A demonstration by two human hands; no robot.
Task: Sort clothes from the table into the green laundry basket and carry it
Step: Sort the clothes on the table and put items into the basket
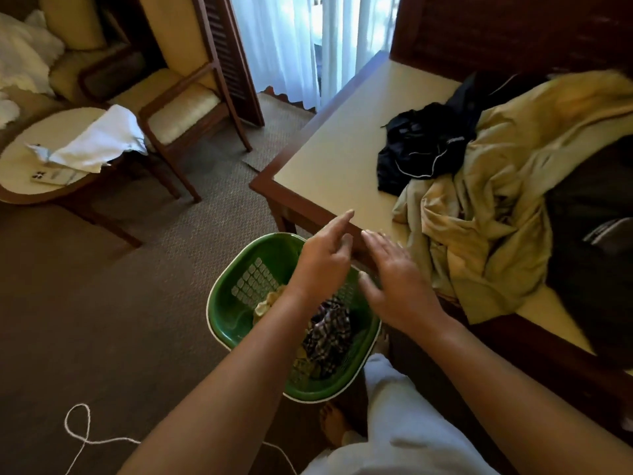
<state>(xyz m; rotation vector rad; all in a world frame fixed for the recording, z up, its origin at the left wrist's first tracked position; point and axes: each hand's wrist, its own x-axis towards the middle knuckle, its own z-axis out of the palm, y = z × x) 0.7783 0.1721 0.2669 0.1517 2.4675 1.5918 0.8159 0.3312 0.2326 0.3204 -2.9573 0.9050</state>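
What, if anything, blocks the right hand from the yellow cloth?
Nothing visible, so probably reachable. The right hand is open and empty, and the yellow cloth hangs off the table just beside it.

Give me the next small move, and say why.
Probably reach the right hand to the yellow garment draped over the table edge. That garment lies nearest, and this hand and the left hand hover empty above the green basket.
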